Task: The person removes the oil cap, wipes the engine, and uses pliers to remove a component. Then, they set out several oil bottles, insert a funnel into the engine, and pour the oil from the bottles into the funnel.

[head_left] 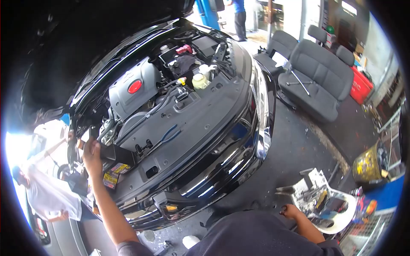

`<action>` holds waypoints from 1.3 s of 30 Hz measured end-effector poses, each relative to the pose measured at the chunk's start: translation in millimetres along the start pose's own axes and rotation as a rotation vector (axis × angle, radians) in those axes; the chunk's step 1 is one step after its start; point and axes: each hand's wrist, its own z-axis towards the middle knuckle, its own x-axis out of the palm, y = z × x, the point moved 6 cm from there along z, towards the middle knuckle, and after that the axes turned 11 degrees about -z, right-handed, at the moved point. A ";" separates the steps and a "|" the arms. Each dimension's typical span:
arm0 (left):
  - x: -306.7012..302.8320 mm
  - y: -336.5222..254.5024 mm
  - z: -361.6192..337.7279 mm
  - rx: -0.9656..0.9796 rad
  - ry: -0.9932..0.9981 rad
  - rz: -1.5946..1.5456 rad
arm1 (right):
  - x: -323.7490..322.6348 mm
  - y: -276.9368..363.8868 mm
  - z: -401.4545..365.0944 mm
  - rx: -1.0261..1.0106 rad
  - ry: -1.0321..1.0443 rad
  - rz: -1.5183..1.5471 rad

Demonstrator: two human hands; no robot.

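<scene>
"Who is at far left?"

"A co-worker in a white shirt [53,194], one arm stretched toward a black car [220,158] with its hood [89,47] raised."

"And the wearer's left hand [92,157]?"

"It reaches over the car's near left corner, fingers bent, beside a black box-shaped object [121,154] with yellow printed labels [111,179]. That box sits at the left end of the engine bay; whether the fingers grip it, I cannot tell."

"What lies to the right of it?"

"Pliers with blue handles [171,135] rest on the matte black plastic front panel [192,121]. Farther back is a grey plastic engine cover [134,99] bearing a red oval badge [135,86], then a pale, translucent reservoir [200,81]."

"The right hand [291,211]?"

"Low and near, fingers curled, just left of a white plastic chair [344,222] laden with tools and parts. Whether it holds anything, I cannot tell."

"And at right?"

"A dark grey fabric vehicle seat [322,70] stands on the floor, farther off, a metal cross-shaped wrench [300,82] lying on it. A yellow, dark-stained bucket [366,164] stands at far right."
</scene>
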 end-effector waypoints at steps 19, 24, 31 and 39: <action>80.8 -271.1 -54.2 0.472 1.269 -1.639 | -363.4 513.3 -157.2 -1.813 -0.084 0.180; 132.2 -305.4 -93.8 0.317 1.156 -1.703 | -330.9 511.2 -153.2 -1.853 0.516 0.117; 190.6 -275.1 -70.8 -0.096 0.521 -1.002 | -389.8 484.3 -79.9 -1.406 0.088 0.351; 241.3 -298.6 -53.6 -0.086 0.561 -1.033 | -476.7 467.8 -31.6 -1.476 -0.107 0.290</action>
